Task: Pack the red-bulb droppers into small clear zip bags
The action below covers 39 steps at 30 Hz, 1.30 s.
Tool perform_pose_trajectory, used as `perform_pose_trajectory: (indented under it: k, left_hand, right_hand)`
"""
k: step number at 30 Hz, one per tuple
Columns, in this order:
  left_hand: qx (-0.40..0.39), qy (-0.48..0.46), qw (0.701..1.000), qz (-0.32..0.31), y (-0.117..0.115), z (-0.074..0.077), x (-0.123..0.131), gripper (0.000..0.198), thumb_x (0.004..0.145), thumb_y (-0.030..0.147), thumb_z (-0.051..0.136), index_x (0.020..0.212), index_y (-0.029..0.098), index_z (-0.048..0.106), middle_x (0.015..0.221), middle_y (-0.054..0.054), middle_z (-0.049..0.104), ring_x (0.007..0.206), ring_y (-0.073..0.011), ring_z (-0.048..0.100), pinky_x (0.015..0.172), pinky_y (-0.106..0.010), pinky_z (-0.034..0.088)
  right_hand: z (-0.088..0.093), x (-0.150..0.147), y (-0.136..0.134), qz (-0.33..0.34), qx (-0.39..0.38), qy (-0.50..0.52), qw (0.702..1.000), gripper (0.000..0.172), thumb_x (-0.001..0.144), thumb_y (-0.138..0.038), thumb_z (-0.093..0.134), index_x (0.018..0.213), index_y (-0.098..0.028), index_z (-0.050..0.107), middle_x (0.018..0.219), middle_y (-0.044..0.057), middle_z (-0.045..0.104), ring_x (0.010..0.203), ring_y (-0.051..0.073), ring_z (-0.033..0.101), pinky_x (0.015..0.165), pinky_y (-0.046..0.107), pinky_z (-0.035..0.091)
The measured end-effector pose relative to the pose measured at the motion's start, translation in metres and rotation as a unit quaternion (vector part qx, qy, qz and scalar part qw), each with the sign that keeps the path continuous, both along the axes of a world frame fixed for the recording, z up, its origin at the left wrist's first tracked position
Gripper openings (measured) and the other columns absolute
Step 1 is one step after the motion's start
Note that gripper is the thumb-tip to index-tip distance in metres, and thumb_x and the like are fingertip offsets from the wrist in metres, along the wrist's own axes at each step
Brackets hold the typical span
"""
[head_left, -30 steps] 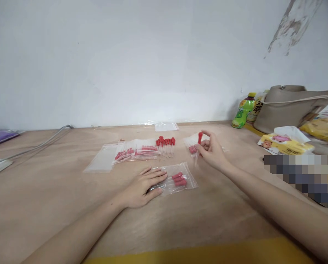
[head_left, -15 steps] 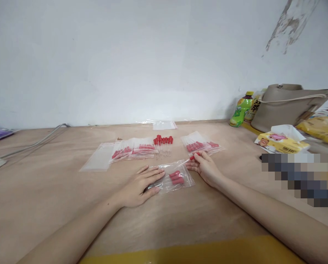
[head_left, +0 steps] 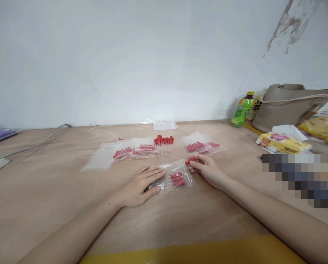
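Note:
My left hand (head_left: 144,185) lies flat, fingers spread, on the left part of a clear zip bag (head_left: 190,179). Inside that bag are several droppers (head_left: 178,179) with red rubber bulbs; their thin clear tubes partly pass under my fingers. At the bag's right edge my right hand (head_left: 206,169) pinches another dropper (head_left: 190,161) by its red bulb. Its tube points left toward the bag's upper corner and is hard to make out. Just beyond, a row of loose droppers (head_left: 164,141) lies with the red bulbs pointing away from me.
Filled zip bags (head_left: 136,148) lie at the left, others (head_left: 199,143) at the right. An unfilled bag (head_left: 98,157) is far left, more bags (head_left: 165,125) by the wall. Tissues (head_left: 283,141), a green bottle (head_left: 242,110) and a beige handbag (head_left: 279,106) stand right. A cable (head_left: 43,139) runs left.
My right hand has come slightly lower, bringing the dropper's bulb closer to the bag's right edge. The left hand keeps its place on the bag. The view has shifted slightly.

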<state>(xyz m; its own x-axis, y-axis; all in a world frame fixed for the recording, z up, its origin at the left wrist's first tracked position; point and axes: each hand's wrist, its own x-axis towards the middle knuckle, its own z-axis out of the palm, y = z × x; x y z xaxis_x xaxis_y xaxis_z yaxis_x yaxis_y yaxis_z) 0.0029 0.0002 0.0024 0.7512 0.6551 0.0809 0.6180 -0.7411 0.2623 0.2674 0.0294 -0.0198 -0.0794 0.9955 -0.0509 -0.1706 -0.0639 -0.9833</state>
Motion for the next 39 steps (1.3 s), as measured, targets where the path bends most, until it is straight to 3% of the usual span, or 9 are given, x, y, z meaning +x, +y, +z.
perform_pose_trajectory:
  k: [4,12,17,22,26,32,36,39]
  left_hand:
    - [-0.004,0.004,1.000,0.001,-0.001,0.002,0.000,0.047,0.093,0.040,0.032,0.137,0.032,0.019,0.141,0.004,0.030,0.130,-0.0161,0.024,0.108,-0.041,0.013]
    - [-0.004,-0.003,1.000,-0.002,0.001,0.001,0.000,0.047,0.093,0.041,0.032,0.137,0.032,0.020,0.140,0.002,0.031,0.130,-0.0178,0.026,0.108,-0.042,0.013]
    - [-0.006,-0.003,1.000,-0.001,0.000,0.001,0.001,0.048,0.093,0.041,0.032,0.138,0.032,0.018,0.140,0.003,0.031,0.130,-0.0179,0.025,0.108,-0.042,0.013]
    - [-0.007,-0.011,1.000,-0.010,-0.001,0.002,0.001,0.048,0.093,0.040,0.032,0.138,0.032,0.019,0.140,0.002,0.032,0.130,-0.0188,0.026,0.108,-0.043,0.014]
    - [-0.006,-0.013,1.000,-0.008,0.000,0.003,0.001,0.048,0.092,0.040,0.034,0.138,0.032,0.020,0.140,0.002,0.032,0.130,-0.0191,0.026,0.108,-0.043,0.014]
    - [-0.001,-0.012,1.000,-0.009,0.000,0.001,0.002,0.047,0.093,0.040,0.033,0.137,0.032,0.020,0.140,0.003,0.031,0.130,-0.0183,0.026,0.108,-0.042,0.014]
    - [0.003,-0.006,1.000,-0.010,0.000,0.000,0.001,0.048,0.093,0.040,0.033,0.138,0.032,0.019,0.141,0.003,0.030,0.130,-0.0178,0.025,0.108,-0.042,0.014]
    - [0.003,-0.005,1.000,-0.010,0.001,0.000,0.001,0.048,0.093,0.040,0.033,0.138,0.032,0.018,0.141,0.003,0.029,0.130,-0.0176,0.025,0.108,-0.042,0.013]
  right_hand:
    - [0.002,0.000,0.000,0.038,0.021,-0.093,0.995,0.028,0.062,-0.027,0.067,0.078,-0.018,0.045,0.054,-0.007,0.053,0.045,0.006,0.051,0.042,0.019,0.041]
    - [0.005,0.015,0.009,0.067,0.020,-0.245,0.967,0.024,0.058,-0.028,0.069,0.070,-0.016,0.051,0.045,-0.009,0.046,0.037,0.004,0.038,0.034,0.016,0.028]
    - [0.002,0.019,0.014,0.100,0.105,-0.233,0.962,0.022,0.054,-0.027,0.072,0.064,-0.015,0.058,0.056,-0.004,0.055,0.049,0.005,0.045,0.045,0.018,0.034]
    - [0.006,0.021,0.015,0.205,0.093,-0.232,0.946,0.025,0.054,-0.031,0.073,0.069,-0.014,0.063,0.057,-0.003,0.059,0.049,0.007,0.049,0.047,0.019,0.036]
    - [0.008,0.015,0.013,0.164,0.131,-0.224,0.952,0.023,0.061,-0.032,0.068,0.076,-0.015,0.067,0.067,0.000,0.066,0.059,0.011,0.057,0.058,0.024,0.044]
    - [0.008,-0.006,0.005,0.168,0.162,-0.217,0.948,0.023,0.069,-0.035,0.059,0.079,-0.016,0.068,0.075,0.003,0.068,0.074,0.017,0.062,0.069,0.031,0.048]
    - [0.009,-0.011,0.002,0.164,0.118,-0.160,0.966,0.025,0.068,-0.035,0.060,0.086,-0.016,0.063,0.072,0.002,0.066,0.063,0.013,0.060,0.058,0.024,0.047]
    - [0.010,-0.009,0.002,0.144,0.051,-0.145,0.977,0.031,0.071,-0.036,0.059,0.096,-0.017,0.054,0.051,-0.006,0.057,0.034,0.005,0.043,0.035,0.016,0.031]
